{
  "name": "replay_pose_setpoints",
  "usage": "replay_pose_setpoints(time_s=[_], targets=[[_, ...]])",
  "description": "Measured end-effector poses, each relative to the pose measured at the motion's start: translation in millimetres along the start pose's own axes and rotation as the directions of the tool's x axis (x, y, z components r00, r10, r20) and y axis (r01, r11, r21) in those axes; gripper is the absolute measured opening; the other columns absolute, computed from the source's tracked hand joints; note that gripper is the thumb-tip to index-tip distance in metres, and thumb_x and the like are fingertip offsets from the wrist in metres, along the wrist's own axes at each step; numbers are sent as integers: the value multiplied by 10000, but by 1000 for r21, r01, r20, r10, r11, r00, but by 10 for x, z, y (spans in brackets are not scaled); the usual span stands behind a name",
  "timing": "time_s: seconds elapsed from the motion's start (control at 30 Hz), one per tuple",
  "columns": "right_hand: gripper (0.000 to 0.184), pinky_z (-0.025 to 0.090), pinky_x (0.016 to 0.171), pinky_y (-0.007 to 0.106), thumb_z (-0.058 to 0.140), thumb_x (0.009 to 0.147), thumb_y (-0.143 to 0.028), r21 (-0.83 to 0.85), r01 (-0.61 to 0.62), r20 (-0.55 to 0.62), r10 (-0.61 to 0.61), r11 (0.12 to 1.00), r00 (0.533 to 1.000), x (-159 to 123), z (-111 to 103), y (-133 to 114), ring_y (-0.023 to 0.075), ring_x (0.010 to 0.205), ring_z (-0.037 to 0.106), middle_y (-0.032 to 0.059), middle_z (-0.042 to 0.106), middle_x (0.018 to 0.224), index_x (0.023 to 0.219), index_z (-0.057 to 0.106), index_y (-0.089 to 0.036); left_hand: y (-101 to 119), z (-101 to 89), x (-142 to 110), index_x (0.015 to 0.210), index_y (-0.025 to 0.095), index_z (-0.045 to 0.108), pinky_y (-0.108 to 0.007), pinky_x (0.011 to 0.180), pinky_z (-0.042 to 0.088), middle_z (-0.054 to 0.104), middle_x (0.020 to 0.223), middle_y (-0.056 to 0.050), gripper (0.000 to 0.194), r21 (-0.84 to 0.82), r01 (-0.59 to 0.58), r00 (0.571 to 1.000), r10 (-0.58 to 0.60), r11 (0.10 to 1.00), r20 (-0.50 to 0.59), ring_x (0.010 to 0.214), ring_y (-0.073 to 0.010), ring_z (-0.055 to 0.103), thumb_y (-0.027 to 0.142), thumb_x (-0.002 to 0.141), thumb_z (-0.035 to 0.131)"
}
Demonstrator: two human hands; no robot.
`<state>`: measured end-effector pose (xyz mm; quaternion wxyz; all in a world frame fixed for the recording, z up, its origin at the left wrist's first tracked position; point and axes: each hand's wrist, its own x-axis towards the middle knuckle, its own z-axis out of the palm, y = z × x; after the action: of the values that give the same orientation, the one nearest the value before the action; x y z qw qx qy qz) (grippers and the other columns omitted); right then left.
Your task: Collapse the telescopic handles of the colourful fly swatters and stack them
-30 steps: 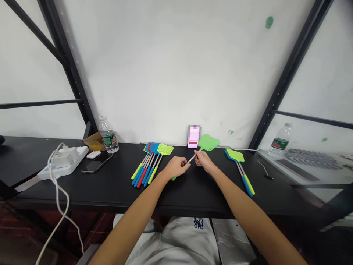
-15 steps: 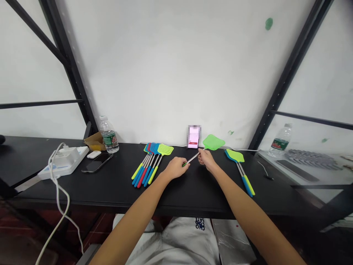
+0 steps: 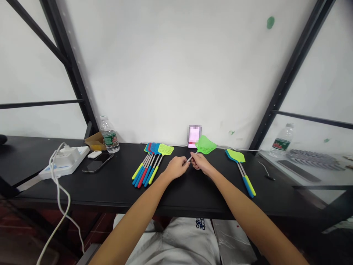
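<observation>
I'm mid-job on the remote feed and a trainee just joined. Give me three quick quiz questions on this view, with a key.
1. True or false: the left hand and the right hand are both on the green fly swatter.

2. Fill in the colour: in the pair of fly swatters beyond the right hand, one handle is yellow-green and the other is ____.

3. What stands upright beside the cardboard box?
A) the phone with the pink screen
B) a water bottle
C) the red-handled fly swatter

Key: 1 true; 2 blue; 3 B.
</observation>
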<state>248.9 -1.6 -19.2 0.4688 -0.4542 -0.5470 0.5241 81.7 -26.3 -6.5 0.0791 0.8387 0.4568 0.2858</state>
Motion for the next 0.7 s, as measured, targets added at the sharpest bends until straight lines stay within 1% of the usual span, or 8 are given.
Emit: replay_pose_setpoints(time_s=[0.17, 0.3, 0.4, 0.47, 0.53, 0.6, 0.67, 0.7], targets=[[431, 167, 323, 176, 508, 878, -536, 7, 4, 6, -4, 1000, 1000, -20, 71, 10, 49, 325, 271, -72, 347, 422, 628, 421, -196, 19, -5, -9, 779, 176, 627, -250, 547, 257, 618, 659, -25, 324, 10, 1, 999, 0, 1000, -41, 609, -140, 523, 422, 910, 461], [450, 175, 326, 177, 497, 877, -560, -16, 7, 36, -6, 1000, 999, -30, 109, 17, 47, 326, 284, -69, 355, 441, 629, 436, -190, 27, -22, -17, 767, 180, 622, -252, 550, 259, 616, 660, -25, 355, 14, -15, 999, 15, 1000, -34, 605, -137, 525, 417, 932, 417], [476, 180, 323, 184, 480, 869, -600, -89, -10, 43, 14, 996, 999, -25, 77, -11, 59, 325, 325, -55, 391, 450, 646, 481, -179, 26, -49, -13, 767, 188, 624, -254, 559, 272, 631, 683, -27, 352, 51, -2, 1000, 4, 999, -29, 636, -144, 549, 414, 934, 412], [514, 202, 329, 194, 458, 862, -634, -188, -26, 29, 32, 982, 999, -16, 5, -49, 73, 330, 366, -37, 423, 451, 644, 512, -172, 17, -77, -2, 771, 192, 627, -257, 569, 287, 644, 709, -34, 345, 98, 50, 998, -45, 994, -47, 670, -154, 572, 417, 927, 419], [546, 259, 355, 206, 429, 864, -649, -309, -30, -36, 19, 951, 999, -8, -117, -96, 89, 349, 409, -17, 452, 453, 627, 533, -168, -3, -113, 15, 792, 192, 636, -260, 593, 320, 662, 749, -49, 344, 151, 153, 987, -143, 977, -77, 720, -172, 600, 420, 924, 415], [543, 354, 429, 225, 398, 885, -617, -435, -14, -183, -73, 900, 980, -1, -283, -143, 110, 405, 473, 8, 498, 488, 616, 550, -170, -33, -153, 31, 841, 186, 650, -269, 639, 369, 680, 809, -75, 348, 203, 288, 957, -272, 936, -105, 788, -199, 626, 415, 926, 403], [484, 433, 560, 254, 394, 904, -518, -606, -59, -352, -201, 793, 914, 2, -471, -184, 154, 544, 573, 52, 584, 584, 618, 575, -172, -70, -192, 38, 923, 170, 660, -289, 700, 415, 691, 898, -109, 352, 248, 410, 912, -388, 878, -134, 868, -229, 640, 402, 925, 395], [439, 452, 631, 277, 407, 900, -462, -689, -125, -419, -251, 714, 872, 0, -563, -200, 187, 641, 614, 77, 618, 646, 629, 593, -172, -91, -210, 38, 964, 161, 660, -302, 729, 433, 690, 942, -126, 357, 267, 455, 890, -431, 850, -146, 908, -244, 642, 394, 923, 392]])
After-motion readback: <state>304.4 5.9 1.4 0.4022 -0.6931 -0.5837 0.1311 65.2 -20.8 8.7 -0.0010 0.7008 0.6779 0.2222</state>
